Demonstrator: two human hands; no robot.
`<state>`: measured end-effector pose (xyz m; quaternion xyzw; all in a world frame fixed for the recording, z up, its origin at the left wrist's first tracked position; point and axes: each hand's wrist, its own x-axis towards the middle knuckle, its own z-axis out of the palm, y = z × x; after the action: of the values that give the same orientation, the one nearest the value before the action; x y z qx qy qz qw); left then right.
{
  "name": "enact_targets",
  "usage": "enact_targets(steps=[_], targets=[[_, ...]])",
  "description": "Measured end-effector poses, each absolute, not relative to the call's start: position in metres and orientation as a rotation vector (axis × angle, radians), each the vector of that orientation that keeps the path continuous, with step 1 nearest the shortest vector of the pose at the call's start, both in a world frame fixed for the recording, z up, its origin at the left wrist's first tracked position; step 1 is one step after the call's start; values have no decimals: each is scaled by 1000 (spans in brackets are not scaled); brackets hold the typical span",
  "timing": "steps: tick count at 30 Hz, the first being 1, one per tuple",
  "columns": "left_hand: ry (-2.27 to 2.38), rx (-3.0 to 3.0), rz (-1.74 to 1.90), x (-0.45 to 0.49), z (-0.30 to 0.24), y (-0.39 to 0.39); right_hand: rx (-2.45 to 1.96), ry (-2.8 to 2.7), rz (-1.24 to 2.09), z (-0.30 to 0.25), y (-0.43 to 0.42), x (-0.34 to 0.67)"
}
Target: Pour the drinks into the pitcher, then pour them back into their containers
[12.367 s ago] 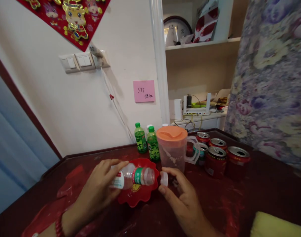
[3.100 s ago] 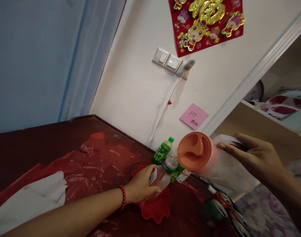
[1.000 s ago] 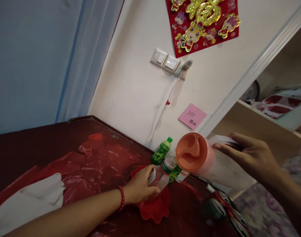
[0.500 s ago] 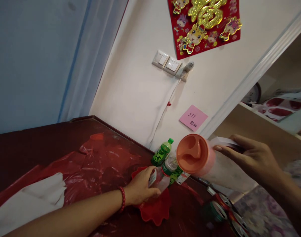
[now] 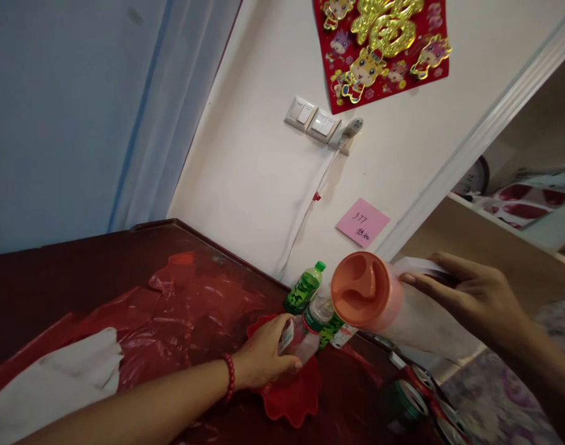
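Note:
My left hand (image 5: 268,355), a beaded red bracelet at its wrist, is wrapped around a clear plastic bottle (image 5: 305,346) with a green-and-red band. That bottle stands tilted in view over a red scalloped dish (image 5: 292,395); whether its base touches the dish is hidden. My right hand (image 5: 481,296) grips the white handle of a frosted pitcher (image 5: 426,321) with an orange lid (image 5: 361,289). The pitcher is tipped over, its lid end close to the bottle's mouth. Any liquid between them is too unclear to tell.
Behind the clear bottle stands a green drink bottle (image 5: 305,289), with another green label partly hidden nearby. Several drink cans (image 5: 410,398) stand at lower right. White gloves or cloth (image 5: 60,377) lie on red plastic film (image 5: 171,309) on the dark table. A wall (image 5: 245,167) rises behind.

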<state>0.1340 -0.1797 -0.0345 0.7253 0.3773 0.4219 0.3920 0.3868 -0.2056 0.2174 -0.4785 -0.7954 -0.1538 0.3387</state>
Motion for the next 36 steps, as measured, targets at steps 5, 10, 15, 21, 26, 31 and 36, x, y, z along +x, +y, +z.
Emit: enact_targets(steps=[5,10,15,21,26,31,36], targets=[[939,1848,1085,134,-37,-178,-1187,-2109,-371,218,-205,390],[950,1845,1063,134,-35,-180,-1168,-2129,-361,217,-205,389],[938,1826,1063,134,-34,-180,-1132,-2154,-374,218,-204,388],[937,1836,1073,135,-38,-178,-1128,-2161,-372,217,-205,390],[934,1849,1080,136,-41,-175,-1138,-2152,-371,218,-207,389],[942,1851,1085,136,-41,-176,-1153,-2144,-357,218,-207,389],[936,1841,1069,135,-36,-178,-1120,-2156,-353,219,-207,383]])
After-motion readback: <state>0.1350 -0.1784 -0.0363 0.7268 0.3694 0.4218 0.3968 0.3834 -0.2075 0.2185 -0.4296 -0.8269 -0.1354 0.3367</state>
